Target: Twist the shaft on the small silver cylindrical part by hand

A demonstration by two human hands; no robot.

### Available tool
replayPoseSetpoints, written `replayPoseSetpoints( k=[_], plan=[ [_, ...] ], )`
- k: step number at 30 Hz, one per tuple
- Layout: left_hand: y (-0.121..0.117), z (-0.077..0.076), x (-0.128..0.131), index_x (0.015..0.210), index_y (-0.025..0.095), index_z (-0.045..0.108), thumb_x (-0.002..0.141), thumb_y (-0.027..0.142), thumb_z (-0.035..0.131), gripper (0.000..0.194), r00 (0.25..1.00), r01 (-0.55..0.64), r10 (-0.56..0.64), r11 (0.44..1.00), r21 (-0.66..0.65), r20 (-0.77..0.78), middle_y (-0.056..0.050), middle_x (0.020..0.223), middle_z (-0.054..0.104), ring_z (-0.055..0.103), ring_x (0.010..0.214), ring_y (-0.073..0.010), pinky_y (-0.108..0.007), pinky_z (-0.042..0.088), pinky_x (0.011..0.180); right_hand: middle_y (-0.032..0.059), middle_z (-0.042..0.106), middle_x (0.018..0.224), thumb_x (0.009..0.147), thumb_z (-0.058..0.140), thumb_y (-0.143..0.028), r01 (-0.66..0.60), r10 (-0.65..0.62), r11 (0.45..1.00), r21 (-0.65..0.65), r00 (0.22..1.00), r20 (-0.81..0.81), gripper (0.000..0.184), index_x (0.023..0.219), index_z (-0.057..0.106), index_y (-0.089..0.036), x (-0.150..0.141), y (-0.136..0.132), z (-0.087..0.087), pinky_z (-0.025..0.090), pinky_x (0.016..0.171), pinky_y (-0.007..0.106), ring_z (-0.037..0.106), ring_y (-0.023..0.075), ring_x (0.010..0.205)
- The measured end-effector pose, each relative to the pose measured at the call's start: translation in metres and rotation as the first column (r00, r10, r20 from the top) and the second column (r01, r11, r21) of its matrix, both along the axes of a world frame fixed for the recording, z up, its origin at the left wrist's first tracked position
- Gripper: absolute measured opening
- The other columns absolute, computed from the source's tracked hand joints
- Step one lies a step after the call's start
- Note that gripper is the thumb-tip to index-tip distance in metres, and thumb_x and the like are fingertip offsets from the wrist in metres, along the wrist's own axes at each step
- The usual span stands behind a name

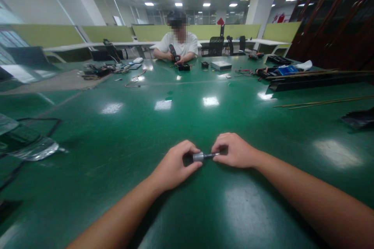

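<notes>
A small metal piece, a silver cylinder (198, 157) with a thin dark shaft (208, 156), lies level between my hands, low over the green tabletop. Thumb and fingers of my left hand (174, 165) grip the cylinder from the left. On the other side, my right hand (233, 151) pinches the shaft's far end between thumb and fingertips. The exact kind of piece is too small to make out, and its right tip is partly hidden by my fingers.
Across the green table (187, 120) sits a person (183, 44) holding a dark power tool (173, 51). A clear plastic bottle (32, 146) lies at the left. A black channel (309, 81), thin rods (324, 103) and a blue packet (286, 70) are at the right.
</notes>
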State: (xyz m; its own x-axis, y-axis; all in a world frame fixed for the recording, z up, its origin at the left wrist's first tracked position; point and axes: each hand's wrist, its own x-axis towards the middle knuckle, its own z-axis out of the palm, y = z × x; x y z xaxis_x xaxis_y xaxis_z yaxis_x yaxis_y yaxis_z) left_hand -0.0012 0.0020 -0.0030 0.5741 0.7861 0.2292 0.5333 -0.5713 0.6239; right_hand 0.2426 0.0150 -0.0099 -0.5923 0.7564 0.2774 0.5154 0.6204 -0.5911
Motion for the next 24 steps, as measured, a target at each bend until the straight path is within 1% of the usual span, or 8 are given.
replayPoseSetpoints(
  k=[5, 10, 15, 24],
  plan=[
    [-0.001, 0.000, 0.000, 0.092, 0.019, 0.062, 0.081, 0.022, 0.069, 0.013, 1.000, -0.006, 0.006, 1.000, -0.004, 0.002, -0.003, 0.095, 0.065, 0.061, 0.089, -0.0191, -0.032, 0.047, 0.081, 0.0014, 0.069, 0.074, 0.072, 0.074, -0.017, -0.003, 0.003, 1.000, -0.003, 1.000, 0.007, 0.007, 0.078, 0.071, -0.017, 0.002, 0.000, 0.000, 0.044, 0.073, 0.028, 0.062, 0.0154, 0.072],
    [-0.002, 0.001, 0.001, 0.093, 0.019, 0.062, 0.081, 0.022, 0.069, 0.014, 1.000, -0.007, 0.007, 1.000, -0.008, 0.003, -0.004, 0.095, 0.065, 0.061, 0.089, -0.0198, -0.032, 0.047, 0.081, 0.0006, 0.069, 0.071, 0.070, 0.075, -0.018, 0.023, -0.023, 1.000, -0.007, 0.999, 0.031, 0.006, 0.075, 0.071, -0.018, 0.004, 0.001, 0.001, 0.044, 0.071, 0.028, 0.061, 0.0149, 0.070],
    [-0.001, 0.001, 0.001, 0.092, 0.019, 0.062, 0.081, 0.023, 0.069, 0.014, 1.000, -0.009, 0.009, 1.000, -0.013, 0.005, -0.004, 0.095, 0.065, 0.061, 0.089, -0.0199, -0.032, 0.048, 0.081, 0.0000, 0.069, 0.071, 0.070, 0.075, -0.018, 0.011, -0.010, 1.000, -0.022, 0.999, 0.033, 0.007, 0.075, 0.071, -0.018, 0.008, 0.003, 0.002, 0.044, 0.070, 0.027, 0.061, 0.0144, 0.069],
    [-0.002, 0.001, 0.000, 0.093, 0.019, 0.062, 0.081, 0.023, 0.070, 0.014, 1.000, -0.014, 0.014, 1.000, -0.017, 0.005, -0.003, 0.095, 0.064, 0.061, 0.089, -0.0195, -0.032, 0.047, 0.081, 0.0011, 0.069, 0.074, 0.070, 0.075, -0.019, -0.008, 0.011, 0.999, -0.046, 0.998, 0.056, 0.007, 0.075, 0.071, -0.017, 0.012, 0.006, 0.003, 0.045, 0.074, 0.029, 0.063, 0.0153, 0.073]
  ],
)
